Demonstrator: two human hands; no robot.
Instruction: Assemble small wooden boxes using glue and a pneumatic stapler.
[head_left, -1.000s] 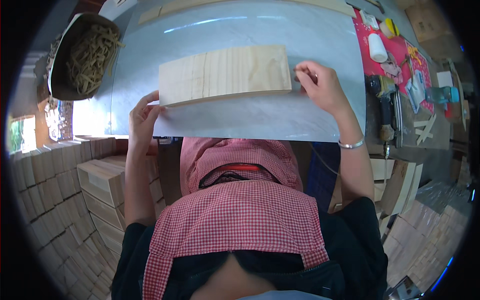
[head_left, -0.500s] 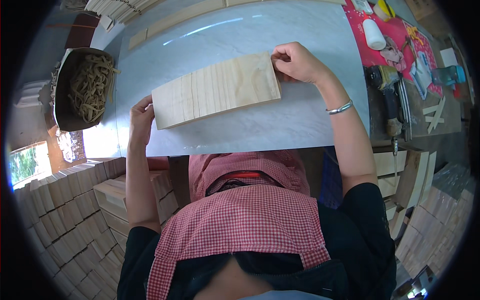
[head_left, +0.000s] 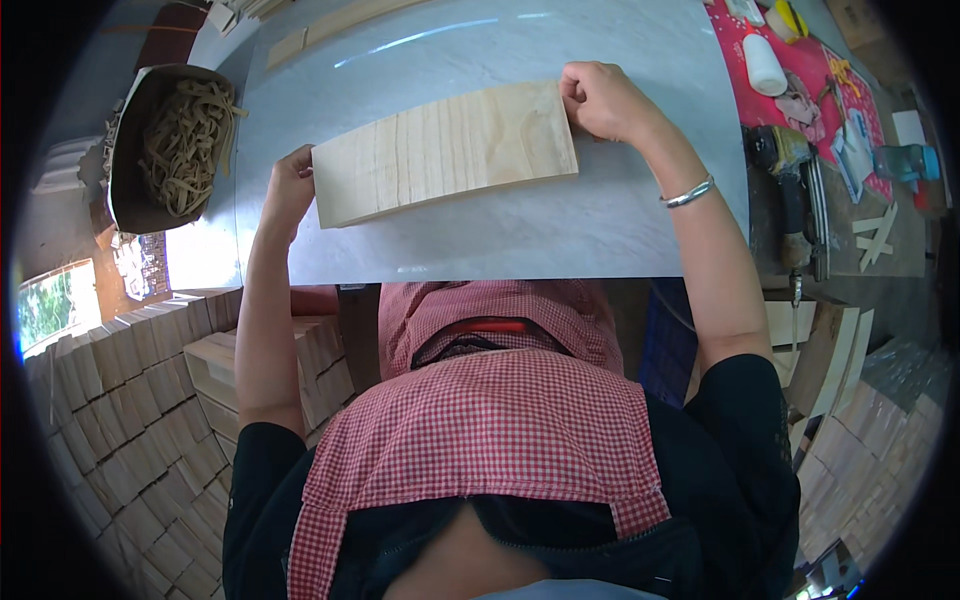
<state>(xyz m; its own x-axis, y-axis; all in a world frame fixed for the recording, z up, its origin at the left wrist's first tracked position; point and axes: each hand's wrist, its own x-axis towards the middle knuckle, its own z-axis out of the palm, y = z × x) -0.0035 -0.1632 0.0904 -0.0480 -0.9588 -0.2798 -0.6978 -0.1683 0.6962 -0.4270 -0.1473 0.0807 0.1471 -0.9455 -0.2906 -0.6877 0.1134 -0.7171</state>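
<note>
Board [head_left: 445, 150] of pale wood, seen over the grey tabletop [head_left: 520, 235], is touched at its short ends by the curled left hand [head_left: 291, 188] and right hand [head_left: 606, 102], though clamping cannot be told, and, probably stiff and fairly light, is best held there.

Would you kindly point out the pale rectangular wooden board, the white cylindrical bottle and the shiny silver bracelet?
Pale rectangular wooden board [head_left: 445, 153], head view: broad face.
White cylindrical bottle [head_left: 764, 67], head view: body.
Shiny silver bracelet [head_left: 688, 197], head view: outer band.
</note>
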